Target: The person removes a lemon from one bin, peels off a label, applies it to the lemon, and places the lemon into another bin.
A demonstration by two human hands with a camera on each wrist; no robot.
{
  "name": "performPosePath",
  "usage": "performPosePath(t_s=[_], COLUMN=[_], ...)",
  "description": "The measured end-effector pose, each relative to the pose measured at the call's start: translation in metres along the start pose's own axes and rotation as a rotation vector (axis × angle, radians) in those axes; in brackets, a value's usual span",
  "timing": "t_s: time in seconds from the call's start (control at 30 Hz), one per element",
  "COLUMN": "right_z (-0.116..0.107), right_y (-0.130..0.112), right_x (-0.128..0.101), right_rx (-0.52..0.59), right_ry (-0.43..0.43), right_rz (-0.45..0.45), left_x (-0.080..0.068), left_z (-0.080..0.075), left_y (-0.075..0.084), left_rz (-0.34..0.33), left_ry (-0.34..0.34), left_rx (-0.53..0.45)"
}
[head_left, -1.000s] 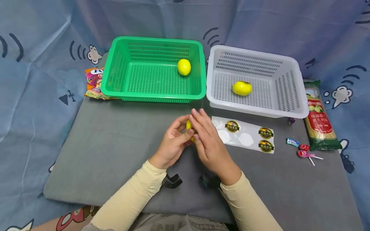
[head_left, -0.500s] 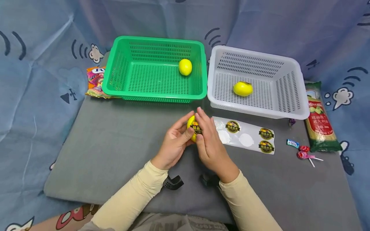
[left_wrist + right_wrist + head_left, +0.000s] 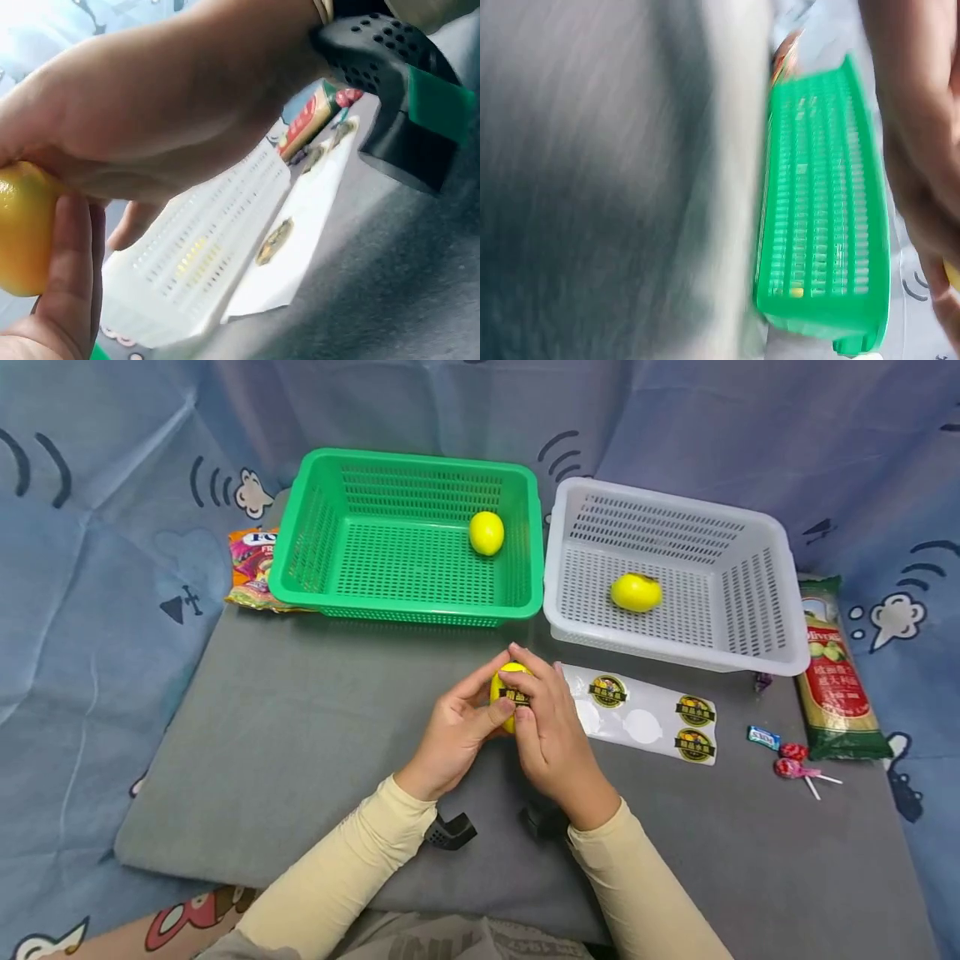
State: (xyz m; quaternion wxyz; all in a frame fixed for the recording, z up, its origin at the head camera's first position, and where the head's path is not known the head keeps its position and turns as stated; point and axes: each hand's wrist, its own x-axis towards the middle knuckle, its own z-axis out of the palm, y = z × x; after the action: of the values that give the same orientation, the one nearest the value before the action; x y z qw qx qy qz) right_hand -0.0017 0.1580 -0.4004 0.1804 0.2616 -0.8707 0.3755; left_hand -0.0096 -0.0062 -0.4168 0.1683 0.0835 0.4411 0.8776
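Note:
Between my hands, over the middle of the table, is a yellow lemon [image 3: 497, 688] with a round black-and-gold sticker [image 3: 515, 696] on its upper face. My left hand [image 3: 453, 740] grips the lemon from the left, thumb beside the sticker. On the other side my right hand [image 3: 558, 746] curls its fingers over the fruit, its thumb at the sticker's lower edge. The hands hide much of the lemon. Just right of them lies a white sticker sheet [image 3: 661, 691] with several stickers left and blank round spots.
A green basket [image 3: 405, 609] with one lemon [image 3: 487, 533] stands at the back, beside a white basket [image 3: 675, 657] holding another lemon [image 3: 636, 592]. An orange candy bag [image 3: 251, 568] lies far left. On the right are a pasta bag [image 3: 836, 681], lollipops [image 3: 791, 767] and a small wrapped sweet [image 3: 763, 737].
My right hand's fingers have gone from nearly straight to curled over the lemon. More of the sticker has come into sight, and both hands have shifted slightly right in the view.

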Motion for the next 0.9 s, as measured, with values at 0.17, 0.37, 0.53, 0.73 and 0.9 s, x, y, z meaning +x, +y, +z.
performPosePath(t_s=[0.17, 0.37, 0.53, 0.73, 0.9], right_z=[0.002, 0.005, 0.003, 0.003, 0.007], right_y=[0.009, 0.013, 0.016, 0.018, 0.019], right_x=[-0.004, -0.005, -0.003, 0.003, -0.001], right_rx=[-0.062, -0.125, -0.133, -0.110, -0.064], right_ry=[-0.053, -0.161, -0.223, -0.243, -0.226], right_rz=[0.027, 0.104, 0.167, 0.156, 0.068], left_x=[0.000, -0.003, -0.002, 0.003, 0.007], left_z=[-0.001, -0.003, 0.001, 0.005, 0.004], left_y=[-0.002, -0.007, -0.014, -0.016, -0.019], left_rz=[-0.013, -0.026, 0.015, 0.101, 0.141], left_ry=[0.004, 0.078, 0.104, 0.080, 0.035], left_rx=[0.020, 0.056, 0.076, 0.149, 0.260])
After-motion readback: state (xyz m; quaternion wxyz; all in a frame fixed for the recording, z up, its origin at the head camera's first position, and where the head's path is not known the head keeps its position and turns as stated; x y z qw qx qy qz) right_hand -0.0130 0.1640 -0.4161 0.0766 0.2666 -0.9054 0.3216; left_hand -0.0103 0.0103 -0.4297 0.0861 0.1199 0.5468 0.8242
